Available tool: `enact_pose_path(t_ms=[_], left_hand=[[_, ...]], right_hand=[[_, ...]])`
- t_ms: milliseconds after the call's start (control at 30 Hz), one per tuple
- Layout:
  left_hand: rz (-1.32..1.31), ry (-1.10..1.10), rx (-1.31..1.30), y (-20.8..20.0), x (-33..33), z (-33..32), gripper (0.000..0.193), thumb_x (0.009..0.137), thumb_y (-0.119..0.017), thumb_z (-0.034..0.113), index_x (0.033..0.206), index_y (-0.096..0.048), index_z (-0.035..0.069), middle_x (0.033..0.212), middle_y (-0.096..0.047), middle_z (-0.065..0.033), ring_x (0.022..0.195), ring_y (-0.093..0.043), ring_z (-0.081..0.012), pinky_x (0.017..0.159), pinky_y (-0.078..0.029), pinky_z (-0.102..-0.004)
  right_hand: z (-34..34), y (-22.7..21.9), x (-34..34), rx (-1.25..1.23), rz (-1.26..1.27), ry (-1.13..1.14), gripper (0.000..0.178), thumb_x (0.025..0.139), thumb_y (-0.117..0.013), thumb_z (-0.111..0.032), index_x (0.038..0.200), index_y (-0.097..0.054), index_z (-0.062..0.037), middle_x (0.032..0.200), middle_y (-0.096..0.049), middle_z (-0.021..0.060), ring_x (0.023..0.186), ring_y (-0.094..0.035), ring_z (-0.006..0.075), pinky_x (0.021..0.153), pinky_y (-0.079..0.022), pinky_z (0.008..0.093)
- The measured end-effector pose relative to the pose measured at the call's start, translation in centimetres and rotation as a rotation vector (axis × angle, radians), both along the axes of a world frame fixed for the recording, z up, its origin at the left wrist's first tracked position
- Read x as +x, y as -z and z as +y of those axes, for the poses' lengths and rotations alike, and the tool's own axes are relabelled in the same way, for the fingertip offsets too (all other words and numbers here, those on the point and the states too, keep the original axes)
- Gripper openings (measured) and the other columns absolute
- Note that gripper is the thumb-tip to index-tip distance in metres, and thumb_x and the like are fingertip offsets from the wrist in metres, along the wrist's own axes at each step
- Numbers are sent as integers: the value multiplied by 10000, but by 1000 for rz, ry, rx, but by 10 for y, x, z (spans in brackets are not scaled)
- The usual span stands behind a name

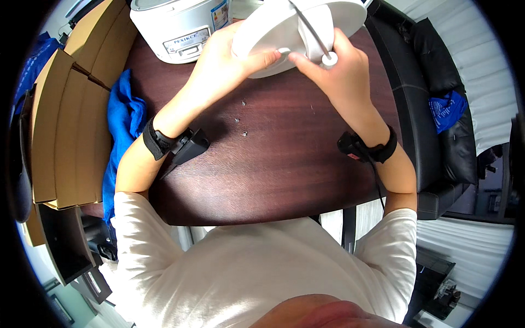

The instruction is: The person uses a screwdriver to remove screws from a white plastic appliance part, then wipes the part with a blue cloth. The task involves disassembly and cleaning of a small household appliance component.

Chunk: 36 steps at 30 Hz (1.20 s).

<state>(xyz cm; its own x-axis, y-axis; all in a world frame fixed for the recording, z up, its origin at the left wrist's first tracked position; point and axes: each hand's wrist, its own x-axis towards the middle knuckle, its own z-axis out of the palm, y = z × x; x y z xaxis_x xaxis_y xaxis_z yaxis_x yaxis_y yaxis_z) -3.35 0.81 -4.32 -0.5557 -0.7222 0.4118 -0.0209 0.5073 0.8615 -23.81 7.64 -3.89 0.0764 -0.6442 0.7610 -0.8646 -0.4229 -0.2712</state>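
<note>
One white disc (268,34) was held tilted over table (273,169) by left hand (227,57) and right hand (344,68), fingers (343,45) of both clamped on it; cord (309,25) was seen across it, appliance (164,27) set nearby.

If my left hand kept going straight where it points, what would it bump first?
Your left hand would probably bump the white round object it's already touching; how deep things lie beyond is unclear.
</note>
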Motion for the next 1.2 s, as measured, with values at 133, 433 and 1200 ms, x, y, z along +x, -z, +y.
enact_pose_path(t_ms=[133,433,1200], left_hand=[[7,-38,-11,-2,1,3,420,817,-760,239,1113,-632,-31,980,-703,-105,893,-661,-149,811,-528,-289],[135,-244,5,-3,23,-34,473,851,-747,291,1153,-623,-51,1008,-687,-151,906,-676,-197,787,-552,-314],[-408,-191,-512,-11,-20,-37,423,828,-732,240,1162,-636,0,996,-702,-185,913,-691,-266,821,-522,-345]], right_hand=[[0,-2,4,-25,1,35,333,726,-790,-244,855,-575,-26,688,-661,149,622,-683,309,523,-535,369],[29,-18,12,-45,-113,94,312,736,-777,-224,933,-622,-39,752,-683,134,694,-714,248,607,-549,325],[95,47,-157,72,-1592,-254,174,903,-546,-176,1023,-507,-57,869,-592,90,508,-426,110,535,-397,308]])
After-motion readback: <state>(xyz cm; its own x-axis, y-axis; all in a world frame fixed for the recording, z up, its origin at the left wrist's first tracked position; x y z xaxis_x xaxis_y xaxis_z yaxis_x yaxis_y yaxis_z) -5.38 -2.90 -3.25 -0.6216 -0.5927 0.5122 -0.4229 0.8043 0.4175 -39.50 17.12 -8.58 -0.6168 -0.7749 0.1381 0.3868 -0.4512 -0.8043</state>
